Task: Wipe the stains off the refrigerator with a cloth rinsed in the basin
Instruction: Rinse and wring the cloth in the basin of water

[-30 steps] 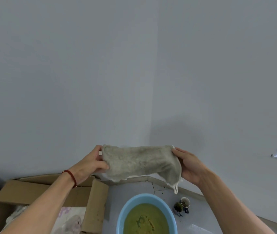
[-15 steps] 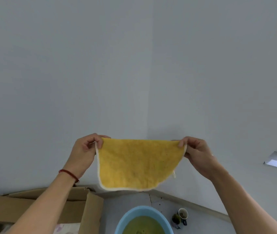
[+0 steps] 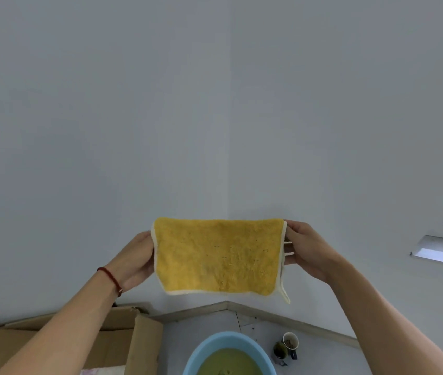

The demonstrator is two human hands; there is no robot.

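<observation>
Cloth (image 3: 219, 255) stretched flat in air above basin (image 3: 201, 353), yellow face toward camera, pale hem all round. Judged soft, limp, light, likely damp; would sag without tension, so best pinched at side edges or bunched into pad for wiping. Left hand (image 3: 136, 259) closed on left edge, fingers hidden behind fabric. Right hand (image 3: 305, 249) closed on right edge, thumb forward. Hanging loop (image 3: 285, 292) dangled at lower right corner. Refrigerator out of view; stains not visible. Basin cut off by frame, murky greenish water inside. Cardboard box (image 3: 123, 336) half hidden by left forearm.
</observation>
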